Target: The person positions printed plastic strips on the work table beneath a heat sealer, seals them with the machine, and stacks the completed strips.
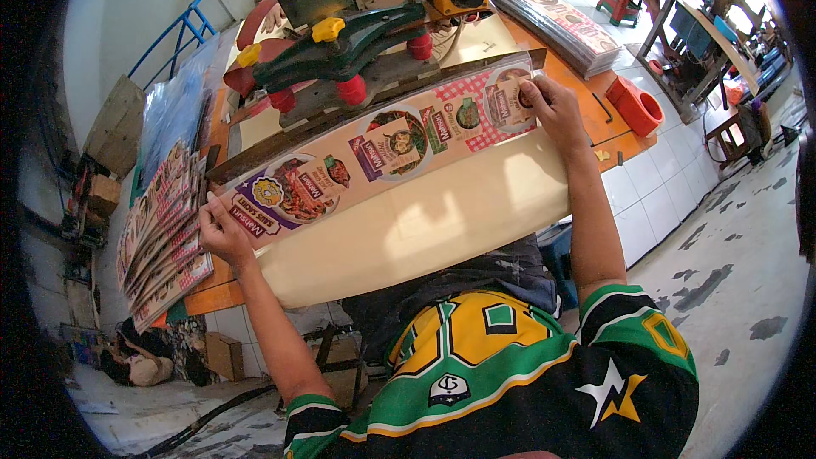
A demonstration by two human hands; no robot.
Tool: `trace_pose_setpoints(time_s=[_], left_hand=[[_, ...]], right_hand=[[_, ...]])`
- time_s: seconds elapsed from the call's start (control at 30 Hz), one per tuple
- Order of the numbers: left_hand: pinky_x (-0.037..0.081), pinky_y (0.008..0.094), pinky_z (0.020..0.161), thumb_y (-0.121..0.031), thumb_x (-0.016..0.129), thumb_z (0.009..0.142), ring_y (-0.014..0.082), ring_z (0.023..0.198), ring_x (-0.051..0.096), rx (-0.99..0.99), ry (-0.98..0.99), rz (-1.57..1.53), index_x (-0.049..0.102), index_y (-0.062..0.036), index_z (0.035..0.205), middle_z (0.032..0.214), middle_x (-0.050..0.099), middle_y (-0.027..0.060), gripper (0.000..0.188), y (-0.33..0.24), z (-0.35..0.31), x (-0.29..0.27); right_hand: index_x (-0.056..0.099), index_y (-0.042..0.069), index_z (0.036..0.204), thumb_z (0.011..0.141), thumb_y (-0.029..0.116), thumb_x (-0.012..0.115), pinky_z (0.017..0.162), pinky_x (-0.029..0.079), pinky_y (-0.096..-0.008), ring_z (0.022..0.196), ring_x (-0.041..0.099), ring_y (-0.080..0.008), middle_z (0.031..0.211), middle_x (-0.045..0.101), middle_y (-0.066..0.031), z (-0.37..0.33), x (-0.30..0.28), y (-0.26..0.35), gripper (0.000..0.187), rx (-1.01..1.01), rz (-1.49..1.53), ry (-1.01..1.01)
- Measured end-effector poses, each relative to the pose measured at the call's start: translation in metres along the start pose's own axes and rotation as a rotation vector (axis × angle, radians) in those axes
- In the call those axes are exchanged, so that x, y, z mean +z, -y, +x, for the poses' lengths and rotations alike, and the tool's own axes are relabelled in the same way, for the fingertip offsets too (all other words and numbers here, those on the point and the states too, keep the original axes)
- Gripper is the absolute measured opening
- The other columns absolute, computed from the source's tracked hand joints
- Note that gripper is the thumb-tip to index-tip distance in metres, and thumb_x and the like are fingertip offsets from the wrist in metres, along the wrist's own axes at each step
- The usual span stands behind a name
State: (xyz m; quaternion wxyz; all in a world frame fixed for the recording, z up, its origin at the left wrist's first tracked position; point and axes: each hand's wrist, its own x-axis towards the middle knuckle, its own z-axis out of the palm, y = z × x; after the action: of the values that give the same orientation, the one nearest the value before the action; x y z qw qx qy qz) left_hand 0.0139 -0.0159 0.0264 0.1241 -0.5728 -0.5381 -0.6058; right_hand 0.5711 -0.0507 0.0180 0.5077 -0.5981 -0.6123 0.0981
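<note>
Tiled and worn floor (731, 289) around an orange table (608, 132); fisheye rim blackens all the corners. Green-framed machine (340, 51) with yellow and red knobs at the far side, its top cut off by the upper edge. Behind it, what look like another person's fingers (274, 19), mostly hidden.

Printed strip (399, 149) in front of the machine, between it and the wearer, above a cream sheet (416, 221) that bulges toward the body. Print side up. Long axis runs crosswise, slanting from lower left to upper right, about parallel with the machine's front bar. Purple-and-yellow emblem at the left end, red check toward the right. Lettering reads upright from the wearer's side.

Left hand (228, 234): grip clamped on the strip's left end, fingertips underneath out of sight. Right hand (554, 110): thumb and fingers pinched on the far right corner, covering a bit of the print.

Fanned stack of printed sheets (166, 242) left; another pile (565, 21) far right, under glare. Red holder (636, 106) near the right hand. Clutter at lower left too dim to sort.
</note>
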Motion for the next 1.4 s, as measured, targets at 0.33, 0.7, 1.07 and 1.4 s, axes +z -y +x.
trace_pose_setpoints(time_s=[0.33, 0.7, 1.07, 1.4], left_hand=[[0.040, 0.0251, 0.058, -0.032, 0.050, 0.109, 0.0078, 0.062, 0.048, -0.006, -0.030, -0.211, 0.055, -0.0026, 0.080, 0.068, 0.056, 0.0011, 0.042, 0.013, -0.004, -0.001], [0.032, 0.0241, 0.056, -0.029, 0.044, 0.110, 0.0074, 0.063, 0.035, -0.121, 0.013, -0.338, 0.042, -0.0075, 0.083, 0.070, 0.037, -0.0034, 0.035, 0.031, -0.005, -0.006], [0.038, 0.0255, 0.061, -0.031, 0.041, 0.110, 0.0098, 0.069, 0.041, -0.115, -0.053, -0.284, 0.044, -0.0045, 0.086, 0.077, 0.041, 0.0000, 0.036, 0.022, -0.008, -0.005], [0.042, 0.0256, 0.065, -0.033, 0.041, 0.110, 0.0097, 0.070, 0.045, -0.165, -0.035, -0.316, 0.044, -0.0060, 0.088, 0.078, 0.045, 0.0005, 0.035, 0.025, -0.008, -0.006]], right_hand=[[0.071, -0.001, 0.101, 0.103, 0.033, 0.061, 0.068, 0.052, -0.0337, 0.072, 0.069, -0.0190, 0.082, 0.072, -0.0144, 0.000, 0.000, -0.002, 0.035, -0.032, 0.041, -0.013], [0.064, -0.002, 0.097, 0.106, 0.033, 0.057, 0.066, 0.047, -0.0315, 0.070, 0.055, -0.0135, 0.074, 0.059, -0.0092, 0.004, 0.002, -0.002, 0.036, -0.169, 0.090, -0.114], [0.062, -0.001, 0.094, 0.106, 0.033, 0.057, 0.064, 0.045, -0.0331, 0.067, 0.053, -0.0150, 0.072, 0.056, -0.0108, 0.002, 0.004, -0.005, 0.037, -0.153, 0.077, -0.117], [0.065, -0.002, 0.102, 0.106, 0.037, 0.055, 0.070, 0.049, -0.0353, 0.074, 0.060, -0.0195, 0.080, 0.063, -0.0148, 0.002, 0.000, -0.003, 0.040, -0.120, 0.044, -0.087]])
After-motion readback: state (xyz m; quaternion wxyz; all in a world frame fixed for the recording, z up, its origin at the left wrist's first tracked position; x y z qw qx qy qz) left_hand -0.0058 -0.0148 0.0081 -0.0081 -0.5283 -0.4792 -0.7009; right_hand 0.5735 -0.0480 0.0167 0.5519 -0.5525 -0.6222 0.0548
